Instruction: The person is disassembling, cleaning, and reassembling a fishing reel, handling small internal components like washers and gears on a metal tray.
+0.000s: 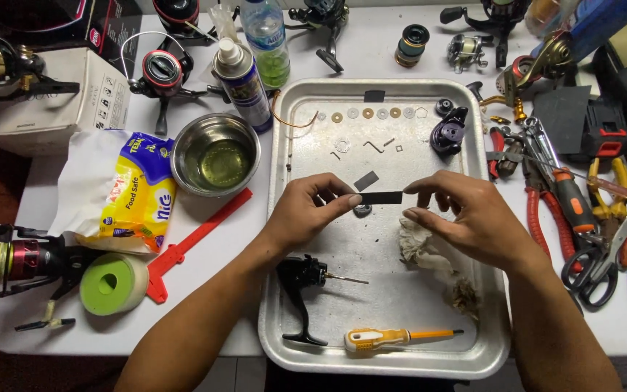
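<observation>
My left hand (pixel 308 212) and my right hand (pixel 466 218) pinch the two ends of a short black strip (pixel 382 197) and hold it level above a metal tray (pixel 473 348). On the tray lie a second dark strip piece (pixel 366 181), a small dark part (pixel 362 210) under the held strip, a row of washers (pixel 373 113), a black reel housing part (pixel 449 131), a black reel body with a handle (pixel 300 287), a crumpled dirty rag (pixel 429 258) and a yellow-handled screwdriver (pixel 393 337).
Left of the tray stand a steel bowl of oily liquid (pixel 215 154), a spray can (pixel 243 83), a plastic bottle (pixel 266 40), a tissue pack (pixel 136 192), a red plastic strip (pixel 197 239), a green tape roll (pixel 114 283) and fishing reels (pixel 160 72). Pliers, scissors and screwdrivers (pixel 582 210) lie at the right.
</observation>
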